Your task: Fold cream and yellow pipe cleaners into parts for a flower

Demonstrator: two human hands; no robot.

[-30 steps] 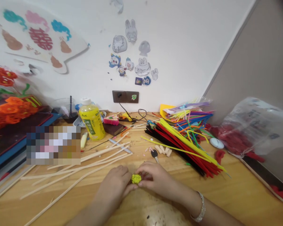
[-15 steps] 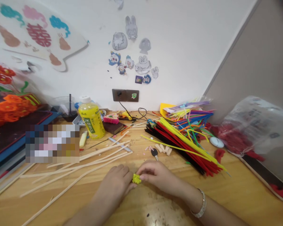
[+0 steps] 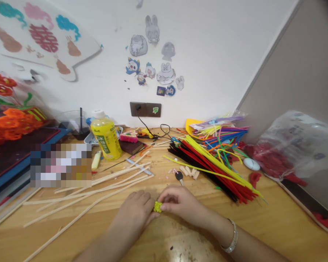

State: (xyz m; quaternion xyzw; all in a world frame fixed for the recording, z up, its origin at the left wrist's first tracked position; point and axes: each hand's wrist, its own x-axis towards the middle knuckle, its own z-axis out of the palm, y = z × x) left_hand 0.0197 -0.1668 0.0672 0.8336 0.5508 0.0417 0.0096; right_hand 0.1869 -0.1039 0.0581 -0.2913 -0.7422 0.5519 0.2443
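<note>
We have the small yellow knobbly bundle [image 3: 157,207] pinched between both hands, just above the wooden tabletop. Our right hand [image 3: 177,203] grips it from the right with curled fingers, while our left hand [image 3: 133,213] closes on it from the other side, its thumb tucked beneath. Neither hand is open, and the fingers hide part of the bundle, so we cannot tell how tightly it is wound.

It is so small that one loosened finger could let it slip. It might then roll toward the long pale wooden sticks [image 3: 84,196] fanned out just left of our left hand, where it would be awkward to find. Any springy loose end could also snag a stick and drag others out of place.

To the right, a car key [image 3: 178,176] and short wooden pieces [image 3: 190,171] lie near a heap of colored pipe cleaners [image 3: 207,163]. A careless right elbow or wrist, with its silver bracelet [image 3: 233,236], could scatter them.
</note>
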